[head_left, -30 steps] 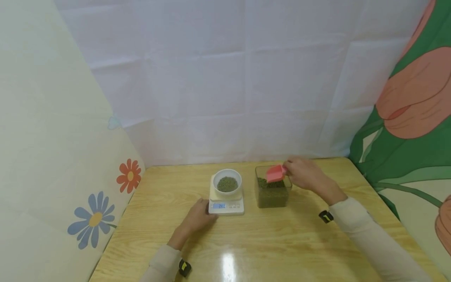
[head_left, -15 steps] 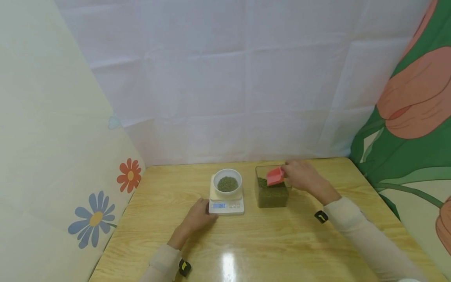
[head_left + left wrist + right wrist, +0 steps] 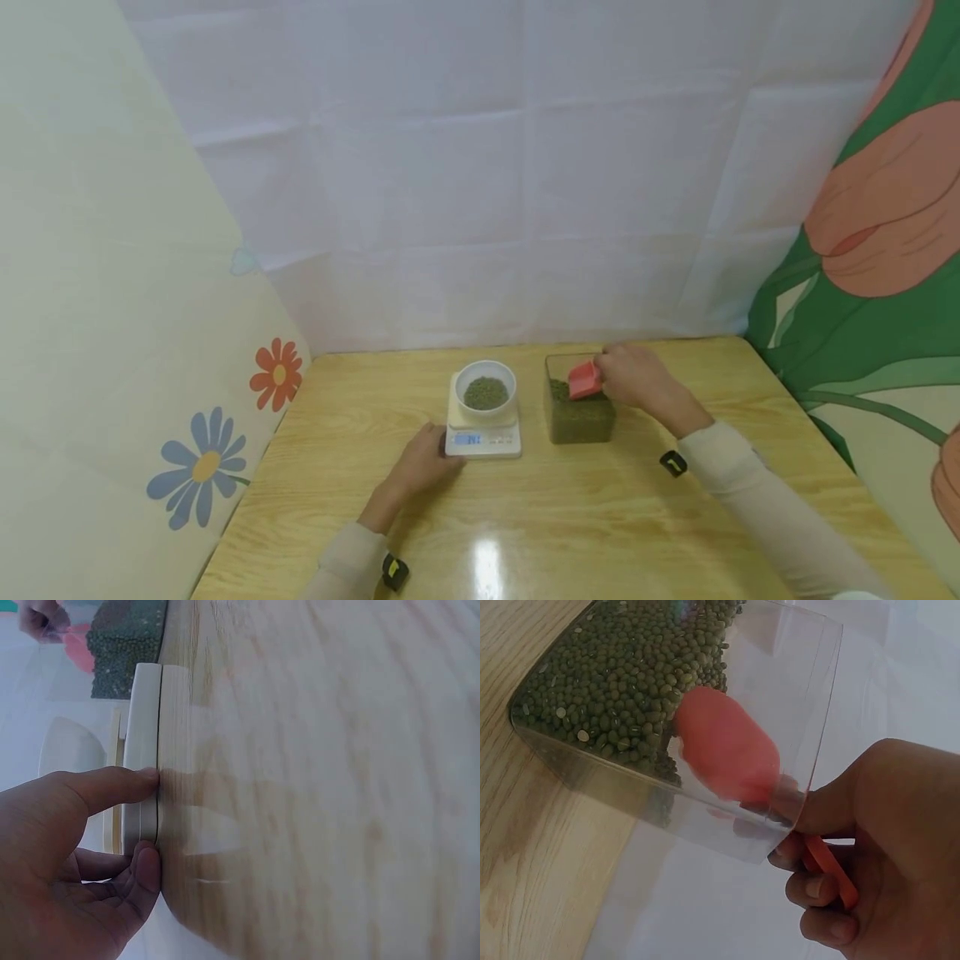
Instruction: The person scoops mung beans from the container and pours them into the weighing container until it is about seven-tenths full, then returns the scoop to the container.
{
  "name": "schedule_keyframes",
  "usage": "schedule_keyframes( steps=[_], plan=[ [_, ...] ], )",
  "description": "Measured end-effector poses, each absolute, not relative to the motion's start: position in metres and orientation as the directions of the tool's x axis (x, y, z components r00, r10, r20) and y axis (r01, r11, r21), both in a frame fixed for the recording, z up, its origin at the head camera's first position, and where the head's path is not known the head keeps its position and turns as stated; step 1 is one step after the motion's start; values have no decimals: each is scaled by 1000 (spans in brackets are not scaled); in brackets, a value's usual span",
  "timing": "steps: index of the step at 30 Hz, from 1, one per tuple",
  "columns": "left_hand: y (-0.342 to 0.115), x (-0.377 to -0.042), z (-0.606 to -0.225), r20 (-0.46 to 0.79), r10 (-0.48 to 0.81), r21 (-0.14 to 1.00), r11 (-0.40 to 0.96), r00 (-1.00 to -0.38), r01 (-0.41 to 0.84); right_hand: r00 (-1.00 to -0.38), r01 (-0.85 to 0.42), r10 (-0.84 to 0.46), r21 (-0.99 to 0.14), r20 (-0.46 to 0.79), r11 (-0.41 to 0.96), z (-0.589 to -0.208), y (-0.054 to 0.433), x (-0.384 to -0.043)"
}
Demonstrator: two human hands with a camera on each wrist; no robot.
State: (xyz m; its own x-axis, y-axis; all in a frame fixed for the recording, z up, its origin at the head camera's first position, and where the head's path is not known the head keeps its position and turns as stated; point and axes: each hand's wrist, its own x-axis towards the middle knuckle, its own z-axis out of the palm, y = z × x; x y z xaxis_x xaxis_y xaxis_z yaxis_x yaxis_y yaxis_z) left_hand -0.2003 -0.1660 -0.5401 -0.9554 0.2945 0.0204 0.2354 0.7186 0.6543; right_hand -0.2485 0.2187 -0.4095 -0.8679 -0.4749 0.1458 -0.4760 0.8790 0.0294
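A white kitchen scale (image 3: 501, 443) with a lit display bears a white bowl (image 3: 486, 368) holding mung beans (image 3: 486, 392). My left hand (image 3: 422, 460) holds the scale's front left corner; in the left wrist view the thumb lies on one side and curled fingers on the other. To the right stands a clear plastic container (image 3: 581, 427), partly filled with mung beans (image 3: 630, 682). With my right hand (image 3: 637, 379) I grip the handle of a pink scoop (image 3: 724, 742). Its head is tilted inside the container, its lip down at the beans. Whether it carries beans is hidden.
Everything stands on a glossy wooden table (image 3: 540, 525). A white cloth (image 3: 480, 208) hangs along its back edge. Flower-printed panels close in the left (image 3: 112, 292) and right (image 3: 862, 333) sides.
My right hand has moved left and slightly down, lowering the scoop to the beans in the container. The left hand, scale and bowl have stayed in place.
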Motion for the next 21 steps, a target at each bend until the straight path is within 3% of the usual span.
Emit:
schedule_keyframes(
  steps=[21],
  plan=[
    [-166, -199, -540, 19, 287, 663, 713, -958, 227, -875, -467, -468, 38, 122, 883, -416, 208, -253]
  ],
)
